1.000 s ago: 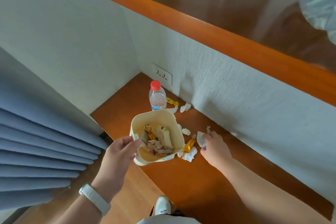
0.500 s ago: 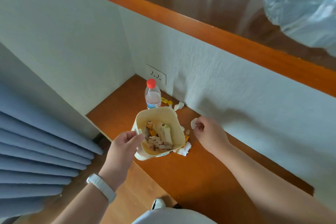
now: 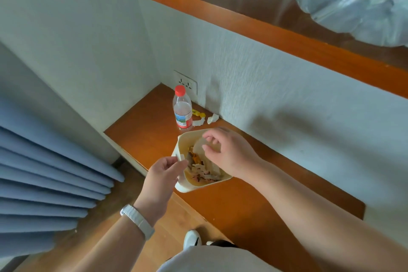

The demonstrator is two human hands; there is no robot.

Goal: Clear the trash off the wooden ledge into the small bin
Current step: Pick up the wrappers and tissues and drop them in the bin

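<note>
A small cream bin (image 3: 182, 188) stands tilted at the front edge of the wooden ledge (image 3: 242, 203), holding wrappers and paper scraps. My left hand (image 3: 163, 174) pinches the bin's near-left rim. My right hand (image 3: 229, 152) hovers over the bin's mouth with fingers apart, and a white paper scrap (image 3: 199, 147) lies just under its fingertips inside the bin. Against the back wall remain a yellow wrapper (image 3: 198, 114) and two white scraps (image 3: 213, 119), (image 3: 198, 123). The trash that lay right of the bin is hidden by my right hand.
A plastic bottle with a red cap (image 3: 182, 111) stands behind the bin near a wall socket (image 3: 186, 83). Blue curtain folds (image 3: 44, 172) hang at the left. A higher wooden shelf carries a clear plastic bag (image 3: 353, 0). My shoe (image 3: 192, 238) is on the floor below.
My right hand lifted a white scrap from the ledge, carried it left over the bin, and its fingers have spread. My left hand kept its hold on the rim.
</note>
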